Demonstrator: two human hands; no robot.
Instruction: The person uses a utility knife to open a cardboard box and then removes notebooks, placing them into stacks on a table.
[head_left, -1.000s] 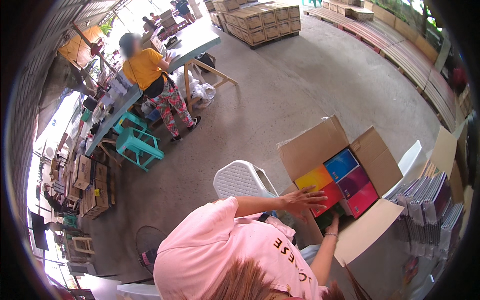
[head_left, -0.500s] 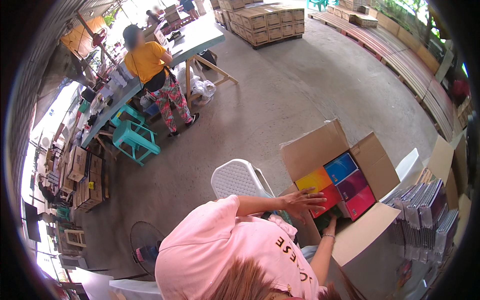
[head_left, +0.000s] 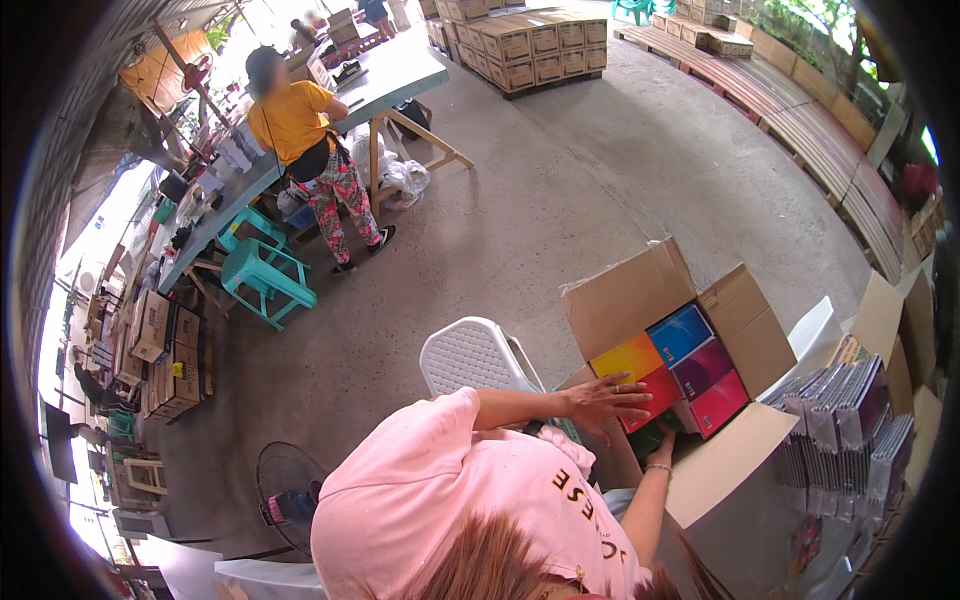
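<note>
Carton [head_left: 628, 295], cardboard, one, flaps open. Inside it: glossy packs, probably notebooks, in blue [head_left: 680, 333], yellow, purple, pink, red and dark green [head_left: 645, 440]. Left hand [head_left: 605, 400]: fingers spread over the red pack [head_left: 665, 393]. Right hand [head_left: 663, 447]: inside the carton's near side, by the green pack; grip hidden, cannot tell. Handling, judged: dense, fairly stiff, slick covers, corners easily bent; best held at opposite edges, supported beneath. Right of carton: wrapped stacks [head_left: 840, 430].
</note>
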